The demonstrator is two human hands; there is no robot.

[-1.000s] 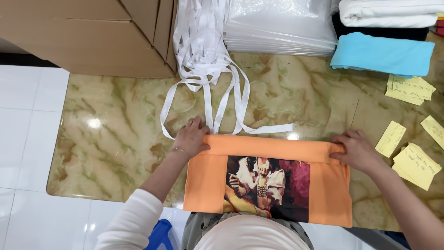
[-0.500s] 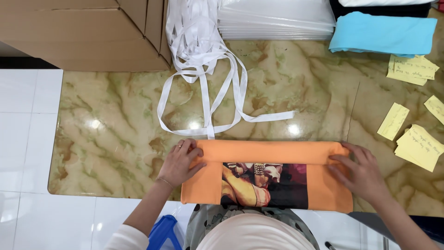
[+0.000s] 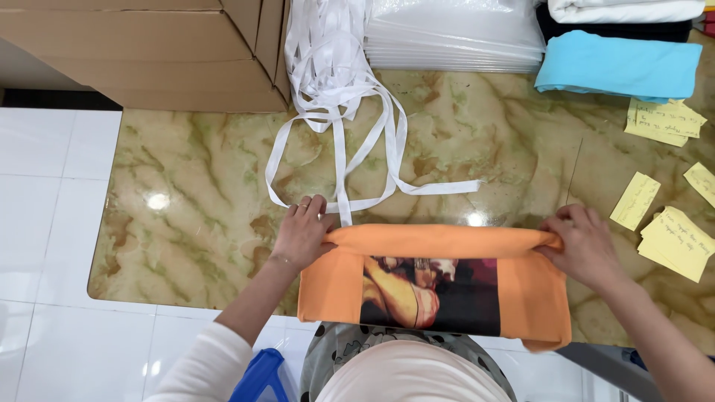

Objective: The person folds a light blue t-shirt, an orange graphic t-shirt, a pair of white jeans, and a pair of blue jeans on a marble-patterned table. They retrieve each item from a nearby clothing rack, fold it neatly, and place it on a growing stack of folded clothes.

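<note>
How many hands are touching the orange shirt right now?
2: the left hand grips the orange shirt at its left end, the right hand at its right end.

The folded shirt point(image 3: 436, 283) lies on the worktop point(image 3: 194, 201) at the near edge, right in front of you. Your left hand point(image 3: 302, 237) sits on its far left corner, your right hand point(image 3: 585, 244) on its far right corner. Just behind it trail the ribbons point(image 3: 339, 112), with boxes point(image 3: 141, 52) to their left and bags point(image 3: 454, 33) to their right. Notes point(image 3: 666, 182) lie right of the shirt, folded cloth point(image 3: 618, 63) behind them
</note>
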